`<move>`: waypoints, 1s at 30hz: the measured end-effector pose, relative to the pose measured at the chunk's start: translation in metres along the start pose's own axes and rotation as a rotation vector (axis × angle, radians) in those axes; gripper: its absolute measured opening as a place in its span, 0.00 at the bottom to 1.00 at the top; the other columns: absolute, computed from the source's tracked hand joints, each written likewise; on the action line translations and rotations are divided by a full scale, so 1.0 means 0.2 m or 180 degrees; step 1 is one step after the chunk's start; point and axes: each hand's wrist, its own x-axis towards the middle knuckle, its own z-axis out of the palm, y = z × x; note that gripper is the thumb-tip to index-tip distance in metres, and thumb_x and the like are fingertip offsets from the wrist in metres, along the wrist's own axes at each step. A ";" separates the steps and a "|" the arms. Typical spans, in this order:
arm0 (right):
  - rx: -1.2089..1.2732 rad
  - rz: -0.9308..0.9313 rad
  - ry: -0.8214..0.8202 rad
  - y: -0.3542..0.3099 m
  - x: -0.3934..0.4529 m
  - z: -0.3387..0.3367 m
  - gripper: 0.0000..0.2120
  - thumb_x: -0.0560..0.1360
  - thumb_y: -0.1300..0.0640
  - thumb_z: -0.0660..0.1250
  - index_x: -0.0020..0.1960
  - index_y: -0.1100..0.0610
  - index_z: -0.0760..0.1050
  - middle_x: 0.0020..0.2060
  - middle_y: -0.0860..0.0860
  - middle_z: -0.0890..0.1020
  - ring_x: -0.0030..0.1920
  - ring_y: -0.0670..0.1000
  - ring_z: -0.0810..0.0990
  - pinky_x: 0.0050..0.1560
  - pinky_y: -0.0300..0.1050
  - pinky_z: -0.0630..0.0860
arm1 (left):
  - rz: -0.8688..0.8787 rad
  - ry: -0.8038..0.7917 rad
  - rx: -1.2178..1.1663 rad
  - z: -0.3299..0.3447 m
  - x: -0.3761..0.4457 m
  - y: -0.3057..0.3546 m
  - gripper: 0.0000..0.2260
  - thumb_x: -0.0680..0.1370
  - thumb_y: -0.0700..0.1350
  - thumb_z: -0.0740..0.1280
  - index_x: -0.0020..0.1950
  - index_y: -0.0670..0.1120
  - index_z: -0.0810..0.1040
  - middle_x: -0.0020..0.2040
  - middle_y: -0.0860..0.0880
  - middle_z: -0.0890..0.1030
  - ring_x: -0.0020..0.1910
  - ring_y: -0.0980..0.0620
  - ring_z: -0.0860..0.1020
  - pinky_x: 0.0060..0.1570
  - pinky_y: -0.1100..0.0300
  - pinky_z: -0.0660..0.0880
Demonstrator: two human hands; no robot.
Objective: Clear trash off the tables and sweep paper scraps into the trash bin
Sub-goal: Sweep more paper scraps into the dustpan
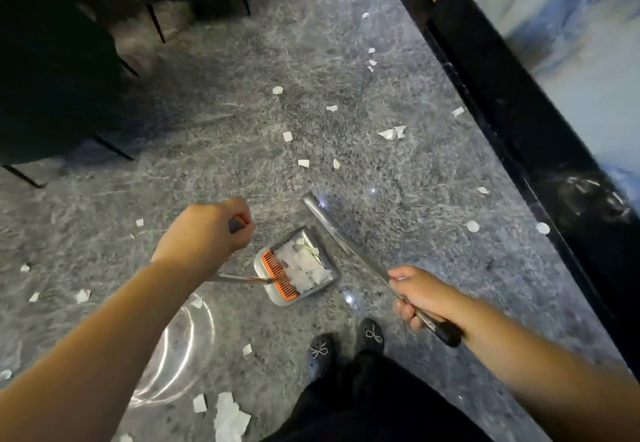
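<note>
Both arms [104, 337] bare right up, no sleeves, no watch or rings showing. Black trousers [374, 407] below, and black clog-type shoes [320, 355] with a little sparkly silver bow on each toe.

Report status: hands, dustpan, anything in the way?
Left hand grips dustpan handle; right hand grips broom handle. Dustpan on floor, holding scraps. More scraps scattered ahead. Nothing blocking.

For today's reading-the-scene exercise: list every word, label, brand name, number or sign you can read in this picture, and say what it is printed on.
None: no readable text shows anywhere.
Dustpan and its orange comb: no label or brand visible.
Paper scraps: look blank.
Shoes: a sparkly bow ornament only, no lettering.
</note>
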 end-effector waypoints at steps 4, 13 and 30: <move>0.0328 -0.0150 0.0283 0.08 -0.03 -0.15 0.16 0.82 0.58 0.56 0.70 0.52 0.65 0.31 0.55 0.70 0.19 0.45 0.67 0.20 0.34 0.64 | 0.0359 -0.0026 -0.0022 -0.02 0.10 0.18 0.05 0.76 0.48 0.71 0.42 0.51 0.78 0.35 0.50 0.81 0.36 0.50 0.79 0.39 0.55 0.77; 0.1513 -0.0060 0.0679 0.20 -0.12 -0.68 0.08 0.82 0.57 0.55 0.58 0.52 0.70 0.30 0.55 0.68 0.19 0.47 0.65 0.20 0.34 0.63 | 0.1205 -0.0066 0.0063 0.15 0.39 0.87 0.06 0.76 0.49 0.71 0.41 0.53 0.75 0.35 0.49 0.81 0.36 0.48 0.79 0.36 0.55 0.76; 0.1747 0.0132 0.1241 0.35 0.02 -2.18 0.10 0.81 0.56 0.53 0.59 0.48 0.68 0.28 0.55 0.69 0.17 0.47 0.64 0.22 0.33 0.63 | 0.1595 -0.0512 0.0547 0.85 1.01 2.31 0.05 0.77 0.50 0.69 0.45 0.50 0.76 0.41 0.50 0.83 0.41 0.43 0.79 0.38 0.53 0.76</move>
